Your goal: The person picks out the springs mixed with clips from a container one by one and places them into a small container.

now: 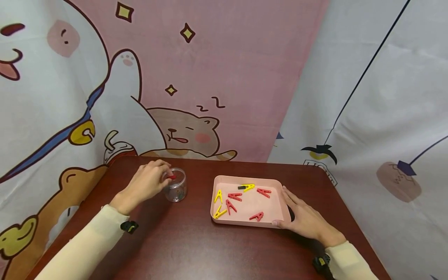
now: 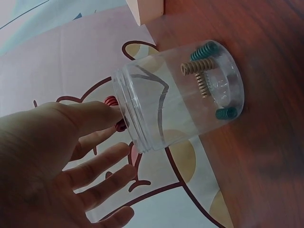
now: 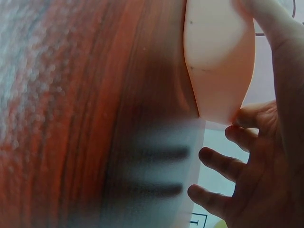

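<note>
Between thumb and index finger my left hand (image 1: 148, 181) pinches a red spring (image 2: 111, 100) at the mouth of a clear jar (image 1: 176, 190). The spring's lower part is behind the thumb. Inside the jar, a tan spring (image 2: 199, 66) and a teal spring (image 2: 226, 113) lie near the bottom with others alike. My right hand (image 1: 308, 217) holds the right end of a pink tray (image 1: 245, 223), thumb at the near corner and index finger at the far one. Its other fingers are spread off the tray in the right wrist view.
In the tray lie small clips, among them a red clip (image 1: 257, 216), a yellow clip (image 1: 218, 196) and a yellow-and-black clip (image 1: 247, 187). The brown table (image 1: 182, 245) ends at a printed cloth backdrop (image 1: 245, 77).
</note>
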Motion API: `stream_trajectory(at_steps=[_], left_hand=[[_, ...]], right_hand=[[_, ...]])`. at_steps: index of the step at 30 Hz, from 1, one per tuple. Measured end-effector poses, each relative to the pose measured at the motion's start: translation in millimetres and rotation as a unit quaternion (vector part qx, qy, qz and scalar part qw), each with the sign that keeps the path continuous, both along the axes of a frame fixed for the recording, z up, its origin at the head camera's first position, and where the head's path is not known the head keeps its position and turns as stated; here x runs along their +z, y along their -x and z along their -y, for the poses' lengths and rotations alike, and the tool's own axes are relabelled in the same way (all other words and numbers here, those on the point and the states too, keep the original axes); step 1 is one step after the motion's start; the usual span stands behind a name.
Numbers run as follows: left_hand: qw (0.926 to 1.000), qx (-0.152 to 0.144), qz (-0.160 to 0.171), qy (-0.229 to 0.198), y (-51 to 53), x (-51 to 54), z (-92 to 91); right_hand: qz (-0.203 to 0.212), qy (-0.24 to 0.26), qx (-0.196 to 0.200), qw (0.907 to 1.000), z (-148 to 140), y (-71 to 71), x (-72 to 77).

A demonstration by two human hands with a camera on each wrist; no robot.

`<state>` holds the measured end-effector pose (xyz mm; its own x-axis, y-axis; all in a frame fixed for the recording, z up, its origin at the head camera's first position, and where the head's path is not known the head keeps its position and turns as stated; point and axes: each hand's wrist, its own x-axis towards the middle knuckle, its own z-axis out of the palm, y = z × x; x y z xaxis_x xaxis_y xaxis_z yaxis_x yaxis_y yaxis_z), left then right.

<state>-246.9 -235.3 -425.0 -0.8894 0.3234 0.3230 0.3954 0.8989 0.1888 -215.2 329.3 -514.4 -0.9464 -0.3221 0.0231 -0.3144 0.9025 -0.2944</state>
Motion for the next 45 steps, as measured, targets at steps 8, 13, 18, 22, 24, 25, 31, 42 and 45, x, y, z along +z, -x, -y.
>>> stream_trajectory(at_steps=[8,13,18,22,24,25,31,42,45], left_hand=[[0.9999,0.004,0.011,0.002,-2.9,1.9,-0.1],[0.9997,0.007,0.021,-0.006,-4.6,2.3,-0.1],[0.9996,0.01,0.022,-0.016,-4.4,1.2,-0.6],[0.9995,0.011,0.023,-0.017,-3.5,1.2,-0.9],[0.9995,0.012,0.024,-0.018,-3.5,1.5,-0.7],[0.9995,0.012,0.024,-0.018,-3.7,1.8,-0.8],[0.9997,0.008,0.016,-0.019,-4.4,3.6,-3.5],[0.9997,0.001,0.013,-0.023,-0.7,4.7,-16.6],[0.9997,-0.002,0.01,-0.023,0.0,6.0,-23.2]], right_hand=[[0.002,0.003,-0.002,1.0,-0.4,-1.3,0.7],[0.009,0.007,-0.005,0.9999,-1.4,-2.5,0.5],[0.009,0.008,-0.005,0.9999,-2.3,-2.8,-0.1],[0.005,0.007,-0.003,1.0,-2.6,-3.2,0.0],[0.004,0.006,-0.002,1.0,-2.6,-3.4,0.1],[0.004,0.007,-0.002,1.0,-2.5,-3.6,0.2],[0.007,0.006,-0.004,0.9999,-1.6,-3.2,0.4],[0.015,0.006,-0.006,0.9999,0.6,-1.6,1.2],[0.018,0.005,-0.008,0.9998,0.6,-0.8,0.8]])
